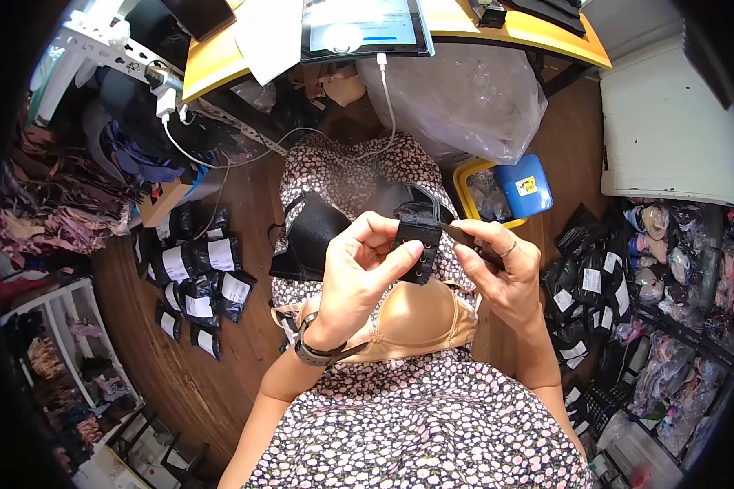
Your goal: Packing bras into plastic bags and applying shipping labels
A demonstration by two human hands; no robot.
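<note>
A black bra (315,235) lies over the floral cloth on my lap, its back band raised between my hands. My left hand (370,263) pinches the black hook-and-eye closure (417,250) of that band between thumb and fingers. Beside it, my right hand (501,263) holds a small dark piece between thumb and forefinger, near the closure's upper right; whether it is the other band end or a tool, I cannot tell. A beige bra (411,315) with smooth cups rests on my lap below the black one, partly behind my left hand.
Ahead stands a yellow table (563,36) with a tablet (367,27) on a white cable. Black labelled parcels (199,281) lie on the floor at left, more parcels (590,281) at right. A blue and yellow bin (529,183) stands beneath a large clear plastic bag (465,98).
</note>
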